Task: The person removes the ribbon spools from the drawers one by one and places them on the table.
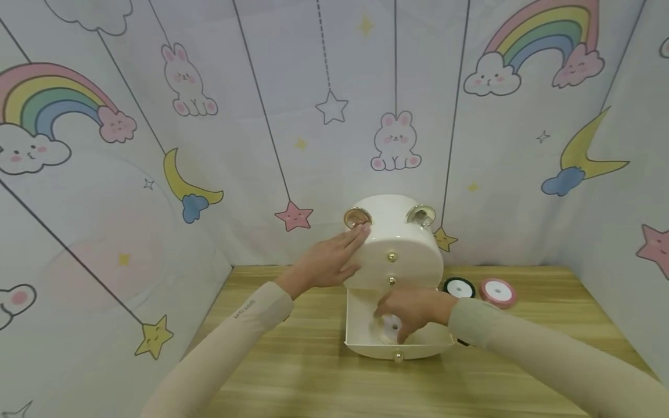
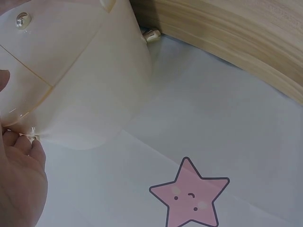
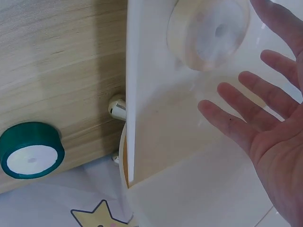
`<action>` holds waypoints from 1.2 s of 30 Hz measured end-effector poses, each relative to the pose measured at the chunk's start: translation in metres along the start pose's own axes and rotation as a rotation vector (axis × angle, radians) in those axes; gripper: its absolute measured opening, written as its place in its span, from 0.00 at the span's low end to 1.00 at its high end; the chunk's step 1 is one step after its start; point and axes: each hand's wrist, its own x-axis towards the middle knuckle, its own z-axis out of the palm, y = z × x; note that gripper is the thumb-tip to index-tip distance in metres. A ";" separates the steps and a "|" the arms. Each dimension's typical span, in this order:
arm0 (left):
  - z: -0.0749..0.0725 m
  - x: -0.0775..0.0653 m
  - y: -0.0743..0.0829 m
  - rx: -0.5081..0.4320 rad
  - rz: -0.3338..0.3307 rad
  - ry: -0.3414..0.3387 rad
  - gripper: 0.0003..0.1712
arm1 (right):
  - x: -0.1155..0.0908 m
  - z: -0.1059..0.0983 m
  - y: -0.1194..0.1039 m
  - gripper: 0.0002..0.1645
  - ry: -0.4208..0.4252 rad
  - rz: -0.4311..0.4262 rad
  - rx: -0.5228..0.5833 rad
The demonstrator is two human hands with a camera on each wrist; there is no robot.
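A cream cabinet (image 1: 399,223) with two gold-rimmed ears and round gold knobs stands on the table, its bottom drawer (image 1: 360,319) pulled out. Inside the drawer lies a roll of pale ribbon (image 3: 220,33) with a white centre. My right hand (image 1: 415,310) is over the drawer, and in the right wrist view its fingers (image 3: 244,111) are spread beside the ribbon roll, apart from it. My left hand (image 1: 331,258) rests against the cabinet's upper left side, fingertips at the left ear (image 1: 358,217); the left wrist view shows this hand (image 2: 21,184) partly cut off.
To the right of the cabinet lie a dark green ribbon roll (image 1: 459,288) and a pink ribbon roll (image 1: 498,292). A small dark edge shows under my right sleeve, too hidden to identify. A patterned cloth (image 1: 334,58) closes off the wooden table (image 1: 292,371) behind and at the sides.
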 end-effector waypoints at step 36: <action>0.000 0.000 0.001 -0.014 -0.008 0.000 0.47 | 0.006 0.020 -0.006 0.26 0.009 0.001 -0.058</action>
